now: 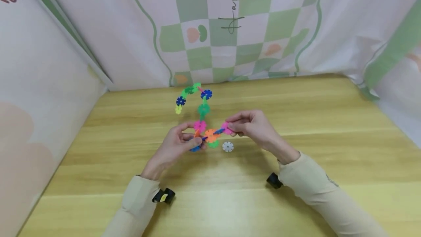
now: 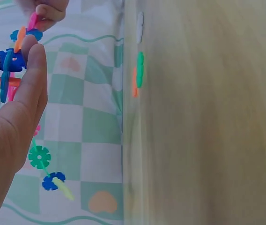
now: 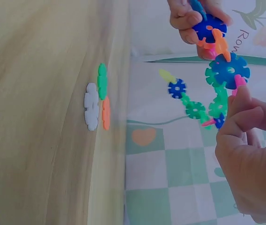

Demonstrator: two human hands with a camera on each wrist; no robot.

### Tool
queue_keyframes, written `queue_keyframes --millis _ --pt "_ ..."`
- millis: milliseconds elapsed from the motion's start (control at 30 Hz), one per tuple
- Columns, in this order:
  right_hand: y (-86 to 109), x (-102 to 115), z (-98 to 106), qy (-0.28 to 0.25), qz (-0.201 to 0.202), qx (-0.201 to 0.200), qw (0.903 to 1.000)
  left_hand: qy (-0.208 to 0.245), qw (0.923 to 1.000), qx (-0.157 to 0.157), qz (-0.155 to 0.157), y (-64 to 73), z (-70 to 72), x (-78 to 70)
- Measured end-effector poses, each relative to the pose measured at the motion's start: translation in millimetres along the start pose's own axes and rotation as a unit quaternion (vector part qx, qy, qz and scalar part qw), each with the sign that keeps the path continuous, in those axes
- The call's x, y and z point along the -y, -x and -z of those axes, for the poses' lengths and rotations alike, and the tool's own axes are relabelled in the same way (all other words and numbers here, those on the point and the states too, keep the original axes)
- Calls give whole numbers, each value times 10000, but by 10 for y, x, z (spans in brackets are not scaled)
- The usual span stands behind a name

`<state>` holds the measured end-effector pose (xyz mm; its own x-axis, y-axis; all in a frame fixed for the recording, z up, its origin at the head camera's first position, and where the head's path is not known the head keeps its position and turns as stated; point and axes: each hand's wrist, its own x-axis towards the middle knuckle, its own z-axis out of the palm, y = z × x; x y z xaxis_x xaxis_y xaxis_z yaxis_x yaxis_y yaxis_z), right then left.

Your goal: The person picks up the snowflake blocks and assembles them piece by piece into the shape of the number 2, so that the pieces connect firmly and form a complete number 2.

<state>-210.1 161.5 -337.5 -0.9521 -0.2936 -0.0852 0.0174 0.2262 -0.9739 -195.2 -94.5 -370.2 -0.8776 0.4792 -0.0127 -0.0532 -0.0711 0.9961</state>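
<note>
Both hands hold a chain of slotted plastic snowflake discs above the table. My left hand grips it near a dark blue disc and a teal-blue disc. From there the chain curves up and away through a pink disc, a green disc and others, ending in a yellow disc. Toward the right run an orange disc and a blue disc. At that end my right hand pinches a pink disc, whose edge meets the blue disc.
Loose on the wooden table lie a white disc, a green disc and an orange disc, close together below the hands. A patterned curtain hangs along the table's far edge.
</note>
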Motion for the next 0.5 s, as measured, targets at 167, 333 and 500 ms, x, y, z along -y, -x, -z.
queue_keyframes --millis 167,333,500 --pt "-9 21 7 72 140 53 9999 129 9999 42 79 -3 1 -2" --pt "-1 20 -24 -20 243 -103 9997 97 9999 -55 56 -4 -6 -5" --pt "5 -2 -101 -360 234 -341 9985 4 9997 -226 -93 -3 -12 12"
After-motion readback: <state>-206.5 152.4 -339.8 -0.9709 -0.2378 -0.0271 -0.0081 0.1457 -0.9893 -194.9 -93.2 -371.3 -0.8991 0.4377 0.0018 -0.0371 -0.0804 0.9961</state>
